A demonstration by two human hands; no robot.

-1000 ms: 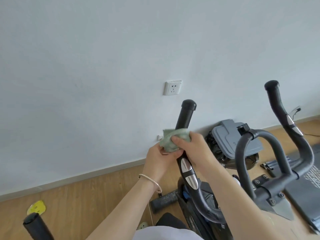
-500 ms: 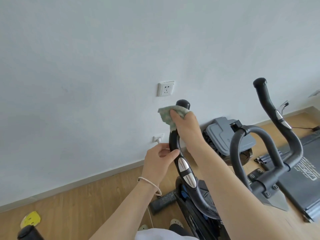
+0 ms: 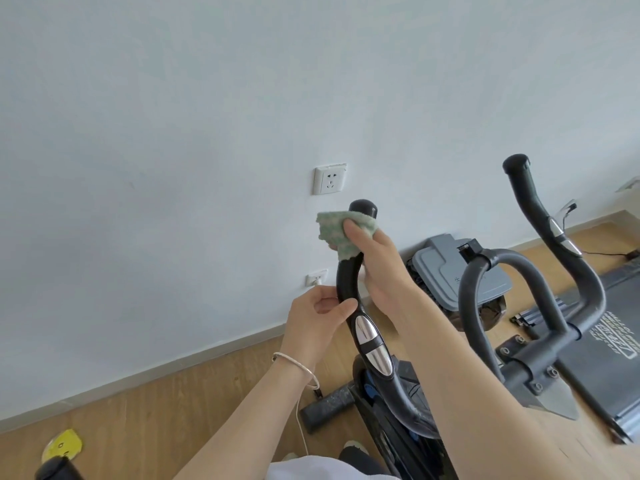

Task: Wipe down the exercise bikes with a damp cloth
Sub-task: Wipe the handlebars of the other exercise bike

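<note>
While the right hand [image 3: 377, 268] wraps the green cloth [image 3: 337, 233] round the top of the black handlebar [image 3: 348, 282], just under its rounded cap, with the thumb pressed on the fabric and the fingers curled behind the bar, I'd say the main worry is the cloth sliding off that cap on an upward stroke, since one ragged corner hangs loose to the side. The left hand [image 3: 318, 317] grips the bar lower down, thumb across the front, just above the silver plates [image 3: 367, 332]. If the cloth is very wet, drips could run down onto those plates and into their seams. The wall socket [image 3: 329, 179] sits near the cloth, so a careless flick of the damp corner is best avoided. A thin white cord [image 3: 301, 424] dangles from near the left wrist. I can't tell what it is attached to, but it might snag on the bike frame below.
</note>
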